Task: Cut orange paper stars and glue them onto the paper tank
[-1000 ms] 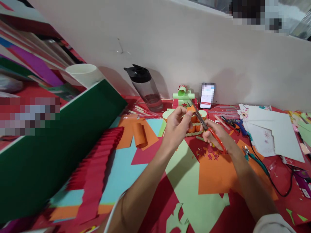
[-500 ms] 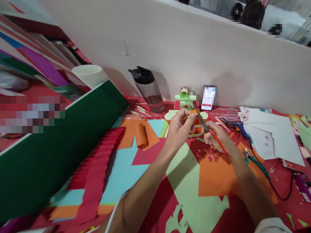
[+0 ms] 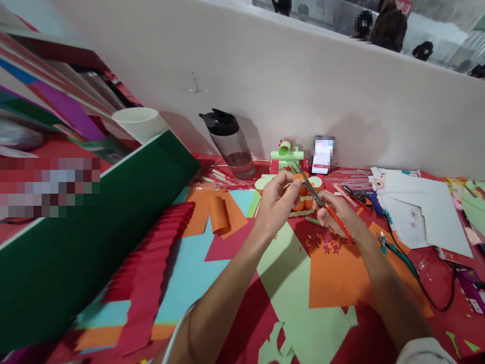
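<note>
My right hand (image 3: 335, 215) grips red-handled scissors (image 3: 338, 223), their blades angled up and left with the tips slightly parted. Beside the blades, my left hand (image 3: 279, 197) is closed, thumb against fingers, on a small piece of orange paper (image 3: 298, 178) that is mostly hidden. Behind the hands stands a paper model with orange rolls (image 3: 303, 203) and pale green scalloped edging. A light green paper tube (image 3: 285, 147) tops the red and green part farther back. Several small red paper stars (image 3: 332, 247) and orange scraps lie below my right hand.
Orange sheets (image 3: 337, 278) and a light green sheet (image 3: 291, 283) cover the table before me. A bottle (image 3: 235, 146), a phone (image 3: 323, 154) and a white cup (image 3: 138, 121) stand at the back. Right are a blue glue gun (image 3: 373, 199) and pliers (image 3: 397, 255); a green board (image 3: 98, 222) leans left.
The view has shifted slightly. Both hands stay in nearly the same place, and an orange scrap now shows on the green sheet below my left hand.
</note>
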Tool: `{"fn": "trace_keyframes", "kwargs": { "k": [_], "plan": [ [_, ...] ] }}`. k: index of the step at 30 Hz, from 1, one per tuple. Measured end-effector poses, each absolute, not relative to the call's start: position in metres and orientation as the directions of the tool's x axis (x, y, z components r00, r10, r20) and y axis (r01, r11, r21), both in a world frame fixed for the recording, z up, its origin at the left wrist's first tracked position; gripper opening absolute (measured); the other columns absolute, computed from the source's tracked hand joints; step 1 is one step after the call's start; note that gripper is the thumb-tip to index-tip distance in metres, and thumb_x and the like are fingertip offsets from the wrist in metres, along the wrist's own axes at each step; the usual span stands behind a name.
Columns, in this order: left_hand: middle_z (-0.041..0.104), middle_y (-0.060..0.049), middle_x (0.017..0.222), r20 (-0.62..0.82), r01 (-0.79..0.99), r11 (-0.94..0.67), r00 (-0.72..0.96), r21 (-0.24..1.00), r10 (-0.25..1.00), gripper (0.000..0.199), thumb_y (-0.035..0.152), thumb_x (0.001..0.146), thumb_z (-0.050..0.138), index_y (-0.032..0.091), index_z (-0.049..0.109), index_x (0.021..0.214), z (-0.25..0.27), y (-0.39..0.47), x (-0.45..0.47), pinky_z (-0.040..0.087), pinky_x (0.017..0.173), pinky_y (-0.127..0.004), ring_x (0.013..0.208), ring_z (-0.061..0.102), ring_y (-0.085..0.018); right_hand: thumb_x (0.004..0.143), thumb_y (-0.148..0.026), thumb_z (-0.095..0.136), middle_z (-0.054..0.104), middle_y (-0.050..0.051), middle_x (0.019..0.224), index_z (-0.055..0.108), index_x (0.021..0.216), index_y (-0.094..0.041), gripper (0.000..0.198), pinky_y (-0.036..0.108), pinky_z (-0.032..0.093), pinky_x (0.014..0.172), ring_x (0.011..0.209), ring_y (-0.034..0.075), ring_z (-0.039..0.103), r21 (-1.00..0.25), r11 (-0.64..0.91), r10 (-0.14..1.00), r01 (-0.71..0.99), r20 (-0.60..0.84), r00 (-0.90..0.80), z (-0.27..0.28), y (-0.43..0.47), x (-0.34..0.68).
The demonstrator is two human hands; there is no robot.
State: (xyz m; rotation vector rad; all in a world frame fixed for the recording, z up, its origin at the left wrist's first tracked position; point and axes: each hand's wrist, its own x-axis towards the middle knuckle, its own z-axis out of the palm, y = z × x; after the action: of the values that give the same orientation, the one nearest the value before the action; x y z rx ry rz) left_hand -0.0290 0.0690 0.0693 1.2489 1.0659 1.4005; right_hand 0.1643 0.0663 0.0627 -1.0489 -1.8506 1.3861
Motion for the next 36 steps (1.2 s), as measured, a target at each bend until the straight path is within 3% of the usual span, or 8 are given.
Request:
{"fn": "trace_keyframes", "kwargs": {
  "k": [11,19,36],
  "plan": [
    [0.051,0.006,0.056,0.203,-0.093,-0.208,-0.065,0.974,0.977,0.028,0.043,0.092,0.068,0.021,0.056,0.081,0.0641,0.0724,-0.0288,0.039,0.048,-0.022,0.049,0.049,-0.01,0.088,-0.083,0.062,0.054,-0.005,0.071,0.055,0.096,-0.021,0.063,0.026,0.045,0.061,0.057,0.011,0.05,-0.953,0.157,0.841,0.259,-0.009,-0.541,0.0651,0.0664,0.1653],
    [0.052,0.006,0.058,0.258,-0.046,-0.26,-0.054,0.964,0.965,0.03,0.044,0.093,0.068,0.021,0.055,0.079,0.0622,0.0752,-0.0303,0.037,0.046,-0.021,0.048,0.047,-0.009,0.075,-0.099,0.055,0.055,-0.004,0.071,0.054,0.099,-0.022,0.08,0.026,0.041,0.054,0.055,0.012,0.048,-0.973,0.092,0.816,0.213,-0.05,-0.576,0.0601,0.0684,0.1676],
    [0.05,0.005,0.061,0.265,-0.05,-0.266,-0.03,0.963,0.964,0.032,0.045,0.094,0.069,0.021,0.054,0.079,0.0619,0.0764,-0.0325,0.035,0.046,-0.022,0.049,0.047,-0.009,0.073,-0.1,0.055,0.055,-0.004,0.069,0.055,0.102,-0.022,0.083,0.024,0.04,0.051,0.053,0.012,0.046,-0.974,0.072,0.812,0.214,-0.068,-0.58,0.058,0.0678,0.1679]
  ]
}}
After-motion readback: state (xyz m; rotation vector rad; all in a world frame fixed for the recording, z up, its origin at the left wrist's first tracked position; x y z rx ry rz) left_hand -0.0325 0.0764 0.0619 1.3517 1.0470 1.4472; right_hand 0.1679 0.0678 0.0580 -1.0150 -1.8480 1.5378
